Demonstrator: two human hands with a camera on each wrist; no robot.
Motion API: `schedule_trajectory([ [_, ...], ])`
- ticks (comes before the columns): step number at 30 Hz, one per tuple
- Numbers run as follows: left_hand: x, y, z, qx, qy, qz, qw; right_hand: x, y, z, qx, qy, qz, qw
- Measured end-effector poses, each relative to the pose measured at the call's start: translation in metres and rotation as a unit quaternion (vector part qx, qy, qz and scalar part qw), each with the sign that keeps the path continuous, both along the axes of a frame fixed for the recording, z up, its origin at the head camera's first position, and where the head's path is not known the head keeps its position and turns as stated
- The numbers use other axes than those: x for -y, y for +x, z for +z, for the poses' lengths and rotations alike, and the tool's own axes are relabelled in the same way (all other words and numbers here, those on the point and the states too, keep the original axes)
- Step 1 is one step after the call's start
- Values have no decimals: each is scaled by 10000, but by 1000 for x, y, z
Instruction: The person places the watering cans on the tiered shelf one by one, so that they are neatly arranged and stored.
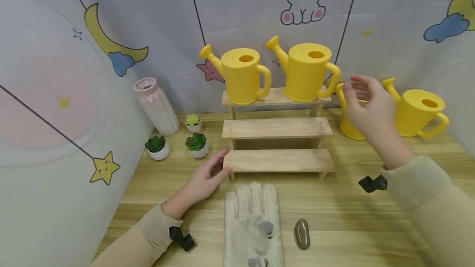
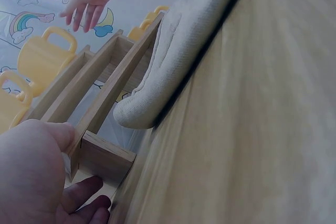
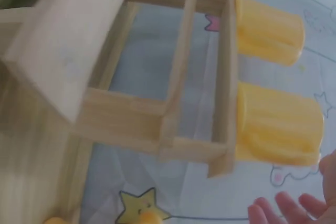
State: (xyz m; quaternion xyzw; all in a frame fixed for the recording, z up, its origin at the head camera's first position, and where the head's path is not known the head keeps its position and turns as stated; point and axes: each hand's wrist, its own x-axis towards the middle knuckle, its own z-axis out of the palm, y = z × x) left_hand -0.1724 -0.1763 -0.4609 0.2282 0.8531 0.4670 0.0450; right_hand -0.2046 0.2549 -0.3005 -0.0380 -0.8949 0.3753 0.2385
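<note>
A three-step wooden stand (image 1: 277, 160) stands on the table. My left hand (image 1: 202, 178) grips the left end of its lowest step, with the thumb at the front corner and the fingers toward the back. Two yellow toy watering cans, one at left (image 1: 243, 77) and one at right (image 1: 307, 73), sit upright on the top step, spouts to the left. My right hand (image 1: 372, 104) is raised just right of the right can's handle, fingers loosely bent, holding nothing. Behind it, a third watering can (image 1: 350, 129) is partly hidden; a fourth (image 1: 419, 112) stands farther right.
A pale work glove (image 1: 248, 234) lies before the stand, with a glossy brown stone (image 1: 302, 234) beside it. At left are a pink-white vase (image 1: 157, 108) and small potted succulents (image 1: 196, 145). A printed cloth (image 1: 245, 7) hangs close behind.
</note>
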Motion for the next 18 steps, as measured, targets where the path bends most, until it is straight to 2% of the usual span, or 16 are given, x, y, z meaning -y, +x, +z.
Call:
schedule_trajectory([
  [3,0,0,1,3,0,9,10000,-12,6,-12,-610,-420,-240,9970],
  [8,0,0,1,36,-26,31,10000,-42,14,-26,-1473,-1024,-730,9811],
  [11,1,0,1,46,-62,58,10000,-63,14,-38,-1450,-1045,-1198,9766],
  [14,1,0,1,59,-79,71,9999,-80,16,-51,-1072,-979,-1656,9754],
  [18,0,0,1,63,-103,68,9999,-99,21,-65,-512,-1081,-2075,9709],
])
